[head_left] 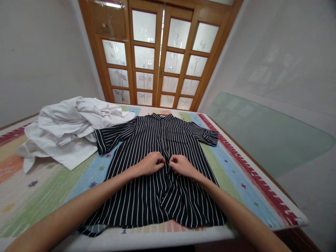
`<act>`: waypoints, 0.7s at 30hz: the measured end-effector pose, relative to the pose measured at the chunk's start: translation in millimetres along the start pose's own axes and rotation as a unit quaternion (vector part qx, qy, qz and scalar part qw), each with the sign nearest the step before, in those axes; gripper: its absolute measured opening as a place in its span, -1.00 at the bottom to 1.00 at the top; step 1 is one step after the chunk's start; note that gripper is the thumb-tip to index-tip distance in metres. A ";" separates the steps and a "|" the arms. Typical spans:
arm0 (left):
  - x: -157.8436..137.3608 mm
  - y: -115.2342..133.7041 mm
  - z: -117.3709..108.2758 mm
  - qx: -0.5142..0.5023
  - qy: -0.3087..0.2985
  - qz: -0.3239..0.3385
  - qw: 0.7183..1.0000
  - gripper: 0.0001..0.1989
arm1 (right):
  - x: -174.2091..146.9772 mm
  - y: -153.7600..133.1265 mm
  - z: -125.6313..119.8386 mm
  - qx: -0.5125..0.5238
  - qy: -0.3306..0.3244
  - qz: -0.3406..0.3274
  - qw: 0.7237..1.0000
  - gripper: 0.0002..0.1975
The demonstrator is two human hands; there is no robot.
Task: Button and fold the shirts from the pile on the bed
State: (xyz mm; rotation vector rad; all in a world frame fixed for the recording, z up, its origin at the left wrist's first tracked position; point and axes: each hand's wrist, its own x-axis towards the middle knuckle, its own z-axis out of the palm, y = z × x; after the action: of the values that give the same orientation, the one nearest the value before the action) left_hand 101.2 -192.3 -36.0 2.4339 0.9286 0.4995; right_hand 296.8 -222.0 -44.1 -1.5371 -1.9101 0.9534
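striped shirt [133, 150] spread front-up on patterned cover [60, 182], likely so placket [162, 140] is reachable; left hand [151, 163], right hand [182, 166] just apart there, fingers pinched on its cloth.

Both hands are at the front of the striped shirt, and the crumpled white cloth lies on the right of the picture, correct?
Not quite: the head view shows the crumpled white cloth on the left. The left hand and right hand are at the front of the striped shirt, as you said.
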 end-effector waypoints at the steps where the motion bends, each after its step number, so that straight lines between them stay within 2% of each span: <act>1: 1.3 1.5 1.9 -0.002 -0.001 0.005 1.000 -0.85 | -0.1 2.8 -0.4 0.028 -0.014 0.015 0.999 -0.90; 5: 7.0 5.1 11.4 0.002 -0.009 0.013 1.000 -0.87 | 0.5 9.8 0.4 0.091 -0.024 0.045 0.995 -0.92; 11: 10.7 7.3 16.4 -0.007 -0.003 -0.026 1.000 -0.94 | 1.0 10.7 -0.6 0.135 -0.030 0.050 0.989 -0.92; 16: 7.8 2.5 14.2 -0.120 -0.001 -0.084 0.989 -0.94 | 0.0 8.4 -3.3 0.151 -0.049 0.052 0.986 -0.90; 21: 4.7 -1.7 13.4 -0.265 -0.008 -0.148 0.953 -0.95 | -1.2 5.1 -4.3 0.119 -0.057 0.012 0.991 -0.88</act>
State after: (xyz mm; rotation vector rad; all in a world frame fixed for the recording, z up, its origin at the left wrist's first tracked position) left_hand 110.2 -192.1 -47.1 1.7814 0.9818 0.5347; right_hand 303.5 -221.7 -45.3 -1.3955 -1.7809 1.2547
